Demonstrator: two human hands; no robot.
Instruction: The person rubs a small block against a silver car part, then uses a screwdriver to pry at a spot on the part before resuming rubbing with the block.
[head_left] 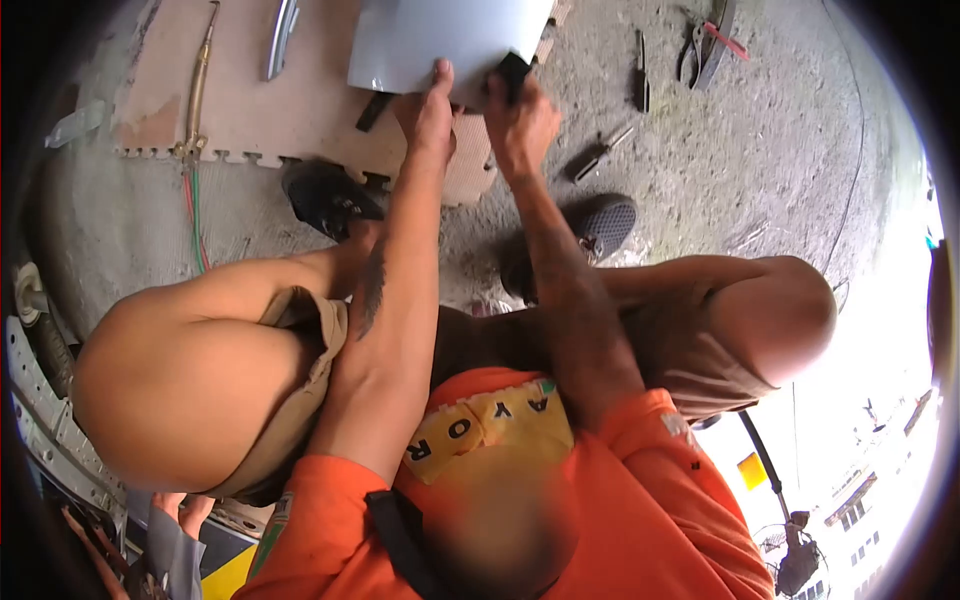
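Note:
A smooth silver-grey sheet panel (450, 40) lies at the top of the view, its near edge towards me. My left hand (430, 115) grips that edge, thumb on top and fingers curled underneath. A small black block (513, 76) is pinched in my right hand (525, 122), up against the panel's right near corner. What the block is exactly, I cannot make out. Below the panel, beside my left hand, a dark flat strip (374, 111) pokes out over the foam mat (270, 110).
A brass gas torch (200, 85) with red and green hoses (194, 215) lies left. A chrome strip (282, 40) rests on the mat. On the concrete at right are a screwdriver (603, 155), a slim dark tool (643, 75) and pliers (692, 55). My shoes stand close by.

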